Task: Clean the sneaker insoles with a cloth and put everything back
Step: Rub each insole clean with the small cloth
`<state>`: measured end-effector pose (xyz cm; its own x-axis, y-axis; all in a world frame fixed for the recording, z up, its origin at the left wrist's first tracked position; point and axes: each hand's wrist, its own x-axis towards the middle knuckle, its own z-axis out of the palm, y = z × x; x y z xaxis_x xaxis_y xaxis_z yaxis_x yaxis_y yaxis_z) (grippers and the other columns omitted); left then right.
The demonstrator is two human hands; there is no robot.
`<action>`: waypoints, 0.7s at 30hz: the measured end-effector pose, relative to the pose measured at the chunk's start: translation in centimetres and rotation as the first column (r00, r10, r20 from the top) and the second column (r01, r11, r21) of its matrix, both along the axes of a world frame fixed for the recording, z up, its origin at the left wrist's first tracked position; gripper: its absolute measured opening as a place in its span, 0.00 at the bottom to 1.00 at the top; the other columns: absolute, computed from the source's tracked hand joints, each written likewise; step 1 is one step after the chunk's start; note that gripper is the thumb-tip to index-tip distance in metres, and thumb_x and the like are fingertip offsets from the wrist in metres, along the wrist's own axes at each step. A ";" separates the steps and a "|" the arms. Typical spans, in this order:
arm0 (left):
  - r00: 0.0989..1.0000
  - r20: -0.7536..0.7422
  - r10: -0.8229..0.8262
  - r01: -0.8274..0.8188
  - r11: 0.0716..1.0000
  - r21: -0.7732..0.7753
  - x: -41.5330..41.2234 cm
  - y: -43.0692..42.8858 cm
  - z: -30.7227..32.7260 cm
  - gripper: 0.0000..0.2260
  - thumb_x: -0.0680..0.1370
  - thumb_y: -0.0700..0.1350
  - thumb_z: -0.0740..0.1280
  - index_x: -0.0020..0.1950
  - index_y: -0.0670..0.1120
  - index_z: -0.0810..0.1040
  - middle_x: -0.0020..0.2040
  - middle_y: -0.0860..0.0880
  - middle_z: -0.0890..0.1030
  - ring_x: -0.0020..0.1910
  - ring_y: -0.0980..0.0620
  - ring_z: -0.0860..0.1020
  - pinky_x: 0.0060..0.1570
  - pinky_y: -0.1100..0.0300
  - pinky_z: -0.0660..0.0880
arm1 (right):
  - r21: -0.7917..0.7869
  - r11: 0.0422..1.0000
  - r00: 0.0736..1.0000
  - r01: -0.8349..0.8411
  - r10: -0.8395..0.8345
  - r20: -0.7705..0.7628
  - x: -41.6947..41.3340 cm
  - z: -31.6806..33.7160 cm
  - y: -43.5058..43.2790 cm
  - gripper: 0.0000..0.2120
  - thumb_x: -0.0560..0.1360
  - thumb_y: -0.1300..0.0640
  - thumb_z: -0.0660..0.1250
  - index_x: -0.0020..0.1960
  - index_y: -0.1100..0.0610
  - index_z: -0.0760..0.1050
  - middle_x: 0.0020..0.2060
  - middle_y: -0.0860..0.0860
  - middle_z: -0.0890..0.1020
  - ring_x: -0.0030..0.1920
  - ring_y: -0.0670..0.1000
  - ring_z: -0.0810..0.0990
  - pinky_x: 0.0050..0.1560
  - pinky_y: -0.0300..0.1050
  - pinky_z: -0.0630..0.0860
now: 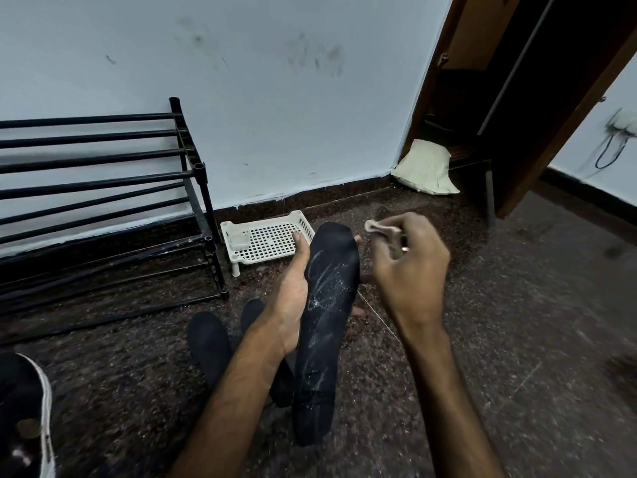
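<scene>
Hands are meeting at frame centre: the left hand [291,301], arm reaching up from the bottom edge, is gripping a white-streaked black insole [327,305] along its left side. Just right, the right hand [410,270] is pinching a pale cloth [379,230] in bunched fingers near the insole's upper tip. Another insole [210,343] is lying on the floor, lower centre-left.

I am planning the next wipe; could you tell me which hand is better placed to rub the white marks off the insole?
The right hand: it pinches the cloth beside the toe end of the insole, while the left hand grips the insole and holds it up.
</scene>
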<state>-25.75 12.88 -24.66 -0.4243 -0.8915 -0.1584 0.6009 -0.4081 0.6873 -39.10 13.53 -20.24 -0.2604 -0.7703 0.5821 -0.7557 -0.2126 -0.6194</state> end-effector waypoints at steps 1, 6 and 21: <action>1.000 -0.005 -0.007 0.007 1.000 0.007 -0.2 0.1 0.0 0.35 0.78 0.69 0.51 0.59 0.42 0.80 0.45 0.41 0.84 0.38 0.46 0.83 0.33 0.54 0.81 | 0.014 1.000 0.994 -0.024 0.025 -0.111 0.5 -0.4 0.0 0.05 0.74 0.63 0.71 0.50 0.59 0.79 0.45 0.47 0.76 0.40 0.40 0.72 0.46 0.22 0.70; 1.000 -0.021 0.009 -0.009 1.000 0.028 -0.5 0.0 -0.3 0.33 0.77 0.69 0.52 0.55 0.44 0.83 0.45 0.43 0.84 0.41 0.48 0.84 0.38 0.57 0.80 | 0.138 0.979 0.947 -0.149 0.182 -0.265 0.9 -1.4 -0.5 0.06 0.75 0.62 0.70 0.52 0.60 0.82 0.46 0.50 0.79 0.43 0.47 0.77 0.49 0.37 0.75; 1.000 -0.013 0.002 -0.001 0.996 0.090 -0.9 0.3 -0.4 0.32 0.78 0.69 0.52 0.52 0.46 0.86 0.47 0.41 0.83 0.45 0.44 0.83 0.44 0.52 0.81 | 0.123 0.970 0.932 -0.208 0.235 -0.276 1.2 -0.1 -0.1 0.09 0.74 0.63 0.69 0.53 0.60 0.82 0.46 0.50 0.79 0.45 0.47 0.78 0.52 0.41 0.78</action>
<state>-26.63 13.14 -25.04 -0.4252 -0.8747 -0.2328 0.6102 -0.4669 0.6400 -37.88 13.44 -20.38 0.0906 -0.8420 0.5318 -0.8437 -0.3486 -0.4082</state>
